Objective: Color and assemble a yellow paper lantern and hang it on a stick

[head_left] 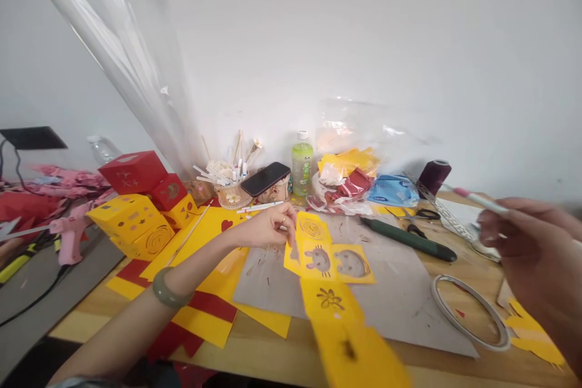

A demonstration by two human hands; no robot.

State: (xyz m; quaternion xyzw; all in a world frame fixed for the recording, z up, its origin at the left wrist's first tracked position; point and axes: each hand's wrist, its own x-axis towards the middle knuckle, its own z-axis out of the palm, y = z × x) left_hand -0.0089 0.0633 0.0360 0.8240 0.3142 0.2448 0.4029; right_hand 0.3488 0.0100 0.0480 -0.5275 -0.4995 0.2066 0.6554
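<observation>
My left hand (269, 227), with a bracelet on its wrist, pinches the upper left edge of a yellow paper box net (313, 286). Cut-outs of a swirl, an animal face, a flower and other shapes run through the net. One end lies over a grey board; the other droops toward me past the table's front edge and is blurred. Raised at the right, my right hand (531, 254) grips a thin white and pink pen (484, 201), its tip pointing up and left, apart from the paper.
Yellow and red cut-out boxes (136, 218) and a pink glue gun (68, 233) are at the left. Behind the grey board (395, 303) stand a green bottle (302, 163) and a phone (267, 178). A dark green cutter (409, 239), scissors (422, 214) and a tape roll (439, 303) lie to the right.
</observation>
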